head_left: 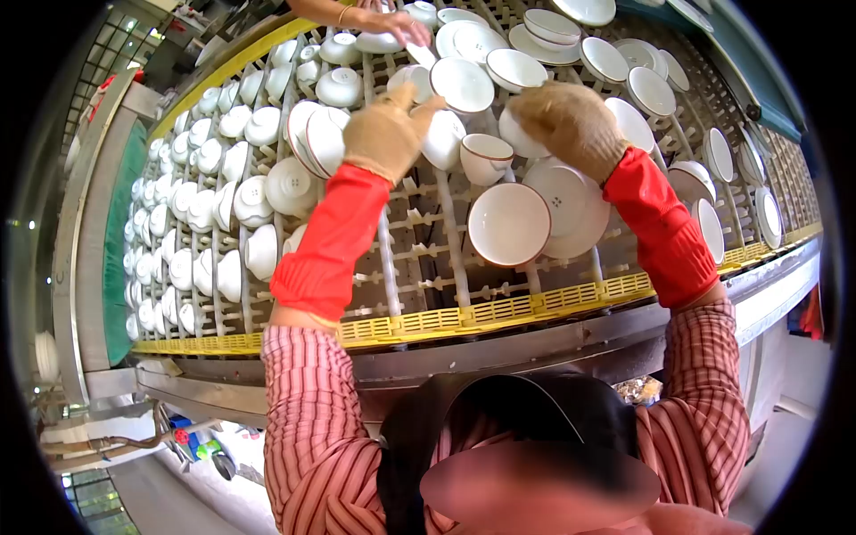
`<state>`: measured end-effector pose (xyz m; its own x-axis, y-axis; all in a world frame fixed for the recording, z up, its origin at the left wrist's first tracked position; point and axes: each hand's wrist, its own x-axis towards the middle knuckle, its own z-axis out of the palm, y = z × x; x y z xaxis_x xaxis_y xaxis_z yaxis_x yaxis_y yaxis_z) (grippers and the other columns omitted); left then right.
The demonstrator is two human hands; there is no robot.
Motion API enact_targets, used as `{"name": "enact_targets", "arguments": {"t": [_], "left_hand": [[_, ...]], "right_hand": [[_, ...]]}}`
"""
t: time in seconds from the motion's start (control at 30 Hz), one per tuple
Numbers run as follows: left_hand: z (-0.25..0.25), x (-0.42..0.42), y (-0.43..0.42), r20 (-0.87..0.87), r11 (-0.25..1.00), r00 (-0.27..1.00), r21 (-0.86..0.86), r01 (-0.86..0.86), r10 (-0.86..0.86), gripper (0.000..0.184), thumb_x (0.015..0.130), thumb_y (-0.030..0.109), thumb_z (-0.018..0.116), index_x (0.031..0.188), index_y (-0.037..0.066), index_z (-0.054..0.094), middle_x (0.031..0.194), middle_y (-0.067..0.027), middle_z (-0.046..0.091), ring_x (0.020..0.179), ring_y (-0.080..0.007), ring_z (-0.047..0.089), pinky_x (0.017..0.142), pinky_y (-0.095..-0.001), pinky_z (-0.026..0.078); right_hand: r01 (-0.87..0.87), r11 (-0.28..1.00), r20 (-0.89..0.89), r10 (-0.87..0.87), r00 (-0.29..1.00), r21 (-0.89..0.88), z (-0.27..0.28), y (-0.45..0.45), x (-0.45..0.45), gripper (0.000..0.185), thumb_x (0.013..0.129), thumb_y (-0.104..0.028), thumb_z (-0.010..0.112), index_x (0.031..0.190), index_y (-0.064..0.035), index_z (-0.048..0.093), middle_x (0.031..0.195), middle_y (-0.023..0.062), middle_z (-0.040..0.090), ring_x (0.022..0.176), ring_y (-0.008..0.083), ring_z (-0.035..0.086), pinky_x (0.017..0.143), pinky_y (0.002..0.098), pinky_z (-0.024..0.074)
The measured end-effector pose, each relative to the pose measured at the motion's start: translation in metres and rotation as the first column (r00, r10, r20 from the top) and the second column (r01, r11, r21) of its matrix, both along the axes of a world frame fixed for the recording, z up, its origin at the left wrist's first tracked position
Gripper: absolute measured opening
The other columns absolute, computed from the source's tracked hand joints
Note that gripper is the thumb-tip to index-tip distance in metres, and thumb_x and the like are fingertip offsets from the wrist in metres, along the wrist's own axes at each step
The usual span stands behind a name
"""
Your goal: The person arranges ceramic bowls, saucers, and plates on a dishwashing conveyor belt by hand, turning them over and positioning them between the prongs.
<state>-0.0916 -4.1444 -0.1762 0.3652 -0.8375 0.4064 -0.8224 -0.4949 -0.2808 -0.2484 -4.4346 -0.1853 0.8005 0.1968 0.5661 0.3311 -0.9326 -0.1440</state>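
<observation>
At upper centre, the gloved right hand [571, 125] curls over a white bowl [524, 135]; whether it grips cannot be told. The gloved left hand [388, 138] is open, thumb spread, near a glossy bowl [443, 143]. Between and below them, a brown-rimmed cup [487, 162] points its mouth upward; a round dish [508, 225] faces the camera. A plate [563, 196] bears marks too small to read. All stand on a pegged rack [456, 250].

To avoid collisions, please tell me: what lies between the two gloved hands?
In the head view, white bowls lie between the left hand and right hand.
</observation>
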Motion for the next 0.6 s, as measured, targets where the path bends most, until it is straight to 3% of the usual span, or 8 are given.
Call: {"name": "enact_targets", "arguments": {"t": [0.07, 0.17, 0.23, 0.3, 0.4, 0.53, 0.57, 0.6], "left_hand": [[0.007, -0.057, -0.016, -0.516, 0.950, 0.830, -0.093, -0.298, 0.210, 0.027, 0.110, 0.031, 0.066, 0.128, 0.013, 0.074, 0.127, -0.0164, 0.077, 0.110, -0.0391, 0.076, 0.095, -0.0473, 0.061], [-0.005, -0.067, -0.015, -0.649, 0.929, 0.755, -0.216, -0.301, 0.094, 0.035, 0.108, 0.027, 0.066, 0.137, 0.009, 0.072, 0.140, -0.0193, 0.074, 0.127, -0.0383, 0.071, 0.110, -0.0442, 0.054], [-0.021, -0.063, -0.017, -0.684, 0.842, 0.722, -0.448, -0.301, -0.106, 0.039, 0.106, 0.024, 0.067, 0.140, 0.005, 0.072, 0.142, -0.0184, 0.074, 0.127, -0.0341, 0.070, 0.111, -0.0400, 0.053], [-0.004, -0.067, -0.020, -0.870, 0.653, 0.399, -0.485, -0.582, -0.290, 0.037, 0.103, 0.023, 0.069, 0.134, 0.005, 0.076, 0.131, -0.0193, 0.077, 0.118, -0.0279, 0.072, 0.105, -0.0372, 0.055], [0.006, -0.055, 0.022, -0.754, 0.748, 0.471, -0.614, -0.254, -0.458, 0.039, 0.106, 0.014, 0.064, 0.140, -0.004, 0.072, 0.137, -0.0153, 0.076, 0.120, -0.0195, 0.070, 0.109, -0.0303, 0.053], [0.065, -0.094, 0.093, -0.903, 0.804, 0.196, -0.430, -0.411, -0.383, 0.039, 0.114, 0.011, 0.049, 0.142, 0.000, 0.073, 0.146, -0.0137, 0.073, 0.131, -0.0194, 0.068, 0.116, -0.0323, 0.052], [0.072, -0.103, 0.112, -0.931, 0.846, 0.293, -0.329, -0.420, -0.217, 0.037, 0.114, 0.018, 0.053, 0.141, 0.002, 0.073, 0.145, -0.0161, 0.072, 0.130, -0.0229, 0.069, 0.114, -0.0338, 0.053], [0.057, -0.093, 0.143, -0.799, 0.929, 0.597, -0.272, -0.249, -0.074, 0.038, 0.111, 0.024, 0.058, 0.140, 0.003, 0.073, 0.136, -0.0185, 0.075, 0.123, -0.0280, 0.073, 0.108, -0.0361, 0.057]], "right_hand": [[0.261, 0.957, -0.086, -0.251, 0.964, 0.131, 0.011, 0.008, 0.010, 0.040, 0.099, -0.030, 0.074, 0.133, -0.0092, 0.079, 0.114, 0.0227, 0.080, 0.103, 0.0398, 0.078, 0.091, 0.0505, 0.0621], [0.311, 0.947, -0.040, -0.309, 0.950, 0.083, -0.008, -0.003, 0.055, 0.058, 0.093, -0.043, 0.079, 0.137, -0.0058, 0.075, 0.118, 0.0221, 0.081, 0.108, 0.0407, 0.078, 0.094, 0.0512, 0.0620], [0.353, 0.922, -0.463, -0.385, 0.798, -0.158, 0.006, 0.000, 0.070, 0.062, 0.092, -0.043, 0.080, 0.141, -0.0052, 0.073, 0.123, 0.0238, 0.079, 0.114, 0.0432, 0.076, 0.103, 0.0524, 0.0588], [0.288, 0.944, -0.484, -0.330, 0.811, -0.162, -0.011, -0.015, 0.087, 0.055, 0.096, -0.046, 0.073, 0.131, -0.0043, 0.078, 0.121, 0.0254, 0.079, 0.113, 0.0430, 0.076, 0.101, 0.0528, 0.0585], [0.350, 0.937, -0.499, -0.308, 0.810, -0.010, -0.029, -0.025, 0.097, 0.055, 0.098, -0.052, 0.069, 0.124, -0.0045, 0.080, 0.115, 0.0271, 0.079, 0.108, 0.0426, 0.077, 0.098, 0.0512, 0.0586], [0.409, 0.899, -0.526, -0.274, 0.805, 0.156, -0.015, -0.018, 0.058, 0.057, 0.097, -0.052, 0.072, 0.128, -0.0045, 0.080, 0.111, 0.0263, 0.080, 0.105, 0.0406, 0.078, 0.096, 0.0470, 0.0586], [0.425, 0.867, -0.524, -0.243, 0.816, 0.260, -0.010, -0.018, 0.048, 0.059, 0.097, -0.052, 0.075, 0.130, -0.0033, 0.079, 0.115, 0.0237, 0.081, 0.105, 0.0385, 0.079, 0.096, 0.0450, 0.0590], [0.402, 0.817, -0.484, -0.177, 0.857, 0.414, -0.016, -0.021, 0.045, 0.061, 0.097, -0.052, 0.077, 0.134, -0.0037, 0.077, 0.118, 0.0227, 0.081, 0.104, 0.0382, 0.079, 0.095, 0.0441, 0.0592]]}}
